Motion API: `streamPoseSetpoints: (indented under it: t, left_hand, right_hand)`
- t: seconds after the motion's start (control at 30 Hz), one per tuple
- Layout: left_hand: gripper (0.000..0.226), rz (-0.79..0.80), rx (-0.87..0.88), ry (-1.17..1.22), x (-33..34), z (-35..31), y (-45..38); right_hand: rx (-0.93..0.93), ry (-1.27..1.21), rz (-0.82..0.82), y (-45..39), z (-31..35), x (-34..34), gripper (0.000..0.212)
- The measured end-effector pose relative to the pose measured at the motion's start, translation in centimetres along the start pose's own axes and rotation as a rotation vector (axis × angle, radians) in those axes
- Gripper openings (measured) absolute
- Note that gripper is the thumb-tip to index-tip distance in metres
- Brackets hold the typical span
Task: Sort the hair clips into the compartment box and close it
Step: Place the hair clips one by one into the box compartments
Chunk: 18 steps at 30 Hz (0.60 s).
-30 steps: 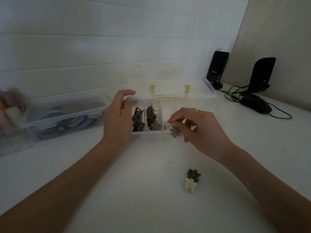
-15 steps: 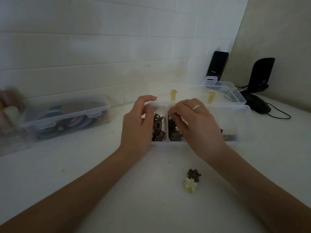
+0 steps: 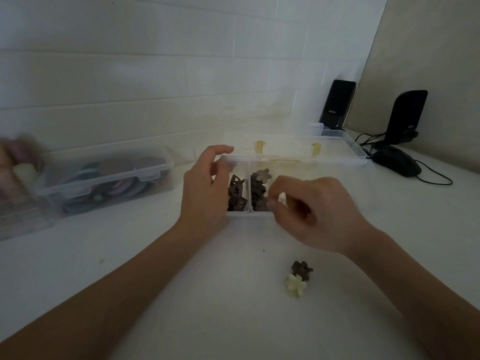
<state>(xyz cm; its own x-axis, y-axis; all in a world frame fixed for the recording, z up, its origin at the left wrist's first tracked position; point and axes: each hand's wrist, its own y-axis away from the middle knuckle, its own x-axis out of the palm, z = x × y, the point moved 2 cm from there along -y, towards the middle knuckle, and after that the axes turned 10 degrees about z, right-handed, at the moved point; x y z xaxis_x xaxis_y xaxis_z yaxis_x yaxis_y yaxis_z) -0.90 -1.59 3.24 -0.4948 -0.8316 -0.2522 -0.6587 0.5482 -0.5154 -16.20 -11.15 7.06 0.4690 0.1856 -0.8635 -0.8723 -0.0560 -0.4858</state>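
You are looking at only one bit of lettering: a small pale brand mark sitting low on the front of the black speaker (image 3: 336, 104) that is standing against the wall just behind the open lid of the compartment box (image 3: 335, 158). It is showing too small and blurred for you to read with any certainty. Nothing else around that box is carrying readable text, numbers or signs.

Both forearms are bare to the frame edge, left hand (image 3: 205, 188) and right hand (image 3: 318, 211) ungloved.
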Motion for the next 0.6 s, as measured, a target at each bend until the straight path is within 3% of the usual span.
streamPoseSetpoints:
  t: [0.13, 0.2, 0.33, 0.43, 0.6]
  left_hand:
    - [0.023, -0.035, -0.019, -0.009, -1.0, 0.5, -0.6]
    - [0.023, -0.060, -0.028, -0.039, -1.4, 0.8, -0.9]
    - [0.021, -0.085, -0.071, -0.012, -1.8, 1.6, -1.4]
    - [0.021, -0.096, -0.079, -0.016, -1.9, 1.7, -1.5]
    - [0.020, -0.088, -0.078, -0.014, -1.8, 1.6, -1.3]
  right_hand:
    - [0.181, 0.060, 0.584, -0.1, 1.7, 0.2, 0.054]
    - [0.300, 0.104, 0.733, 0.2, 2.1, 0.3, 0.068]
    - [0.417, 0.070, 0.908, 0.6, 2.3, 0.4, 0.070]
    - [0.525, -0.102, 1.039, 0.8, 2.4, 0.3, 0.063]
    - [0.505, -0.260, 1.029, 0.9, 2.1, 0.4, 0.049]
